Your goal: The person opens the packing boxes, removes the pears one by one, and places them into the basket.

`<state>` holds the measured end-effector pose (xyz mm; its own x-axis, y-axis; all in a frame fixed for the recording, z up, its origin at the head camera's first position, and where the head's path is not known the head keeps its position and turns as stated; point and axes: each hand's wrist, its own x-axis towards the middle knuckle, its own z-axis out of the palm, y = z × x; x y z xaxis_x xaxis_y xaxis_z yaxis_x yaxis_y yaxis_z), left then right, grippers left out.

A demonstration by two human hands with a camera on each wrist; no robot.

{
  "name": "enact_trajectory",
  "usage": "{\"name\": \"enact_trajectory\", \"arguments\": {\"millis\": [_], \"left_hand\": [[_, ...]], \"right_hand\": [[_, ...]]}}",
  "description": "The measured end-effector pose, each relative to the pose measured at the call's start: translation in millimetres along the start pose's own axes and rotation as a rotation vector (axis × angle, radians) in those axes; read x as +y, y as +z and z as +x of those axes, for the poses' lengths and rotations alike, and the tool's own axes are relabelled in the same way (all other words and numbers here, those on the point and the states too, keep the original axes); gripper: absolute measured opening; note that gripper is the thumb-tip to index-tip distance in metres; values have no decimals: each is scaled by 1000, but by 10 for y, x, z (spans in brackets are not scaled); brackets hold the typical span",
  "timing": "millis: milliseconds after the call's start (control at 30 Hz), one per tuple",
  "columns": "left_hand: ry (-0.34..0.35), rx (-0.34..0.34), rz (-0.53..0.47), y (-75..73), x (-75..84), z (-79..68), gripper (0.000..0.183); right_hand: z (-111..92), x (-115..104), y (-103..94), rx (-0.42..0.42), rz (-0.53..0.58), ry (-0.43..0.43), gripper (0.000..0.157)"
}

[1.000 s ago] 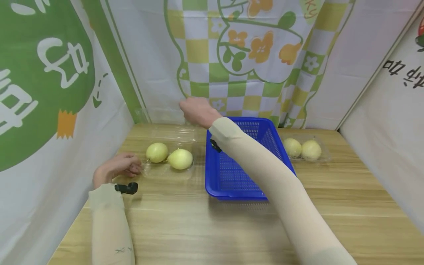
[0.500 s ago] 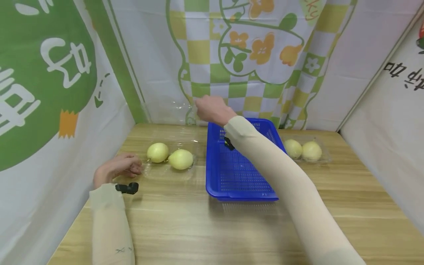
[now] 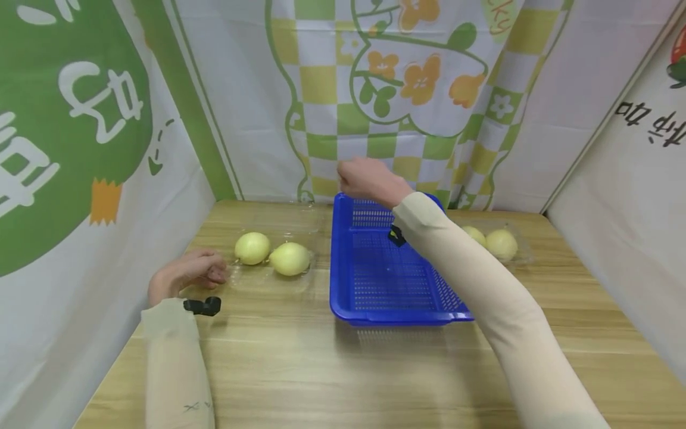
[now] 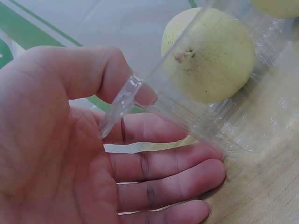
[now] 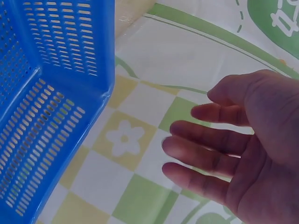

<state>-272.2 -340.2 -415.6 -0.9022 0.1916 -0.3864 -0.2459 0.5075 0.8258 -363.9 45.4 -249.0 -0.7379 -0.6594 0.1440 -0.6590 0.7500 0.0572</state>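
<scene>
1. The left hand [image 3: 193,269] pinches the edge of a clear, thin-walled plastic container [image 3: 262,283] between thumb and index finger; its other fingers [image 4: 173,182] lie extended and slightly apart beneath the edge.
2. The right hand [image 3: 371,179] has its fingers [image 5: 201,135] spread loosely, slightly bent, with nothing in them; it hovers near the far left corner of the basket.
3. Two rounded, pale yellow-green fruits [image 3: 290,259] sit side by side in the pinched container, on the left of the worktop [image 3: 278,369]; clear plastic extends behind them.
4. A rectangular blue plastic basket [image 3: 337,268] with slotted sides stands just right of that container, beneath the right forearm.
5. Right of the basket, a second clear plastic container [image 3: 524,253] holds two pale yellow fruits [image 3: 501,245], partly hidden by the sleeve [image 3: 482,268].
</scene>
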Motion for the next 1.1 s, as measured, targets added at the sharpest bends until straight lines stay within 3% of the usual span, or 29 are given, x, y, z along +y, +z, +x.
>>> {"name": "enact_trajectory", "arguments": {"millis": [200, 567, 1100], "left_hand": [[9, -1, -7, -32, 38, -6, 27], [20, 29, -6, -42, 43, -21, 29], [46, 39, 27, 83, -47, -113, 24]], "right_hand": [[-132, 72, -42, 2, -11, -54, 22], [-497, 234, -161, 18, -29, -47, 20], [-1055, 644, 247, 65, -65, -43, 11]]}}
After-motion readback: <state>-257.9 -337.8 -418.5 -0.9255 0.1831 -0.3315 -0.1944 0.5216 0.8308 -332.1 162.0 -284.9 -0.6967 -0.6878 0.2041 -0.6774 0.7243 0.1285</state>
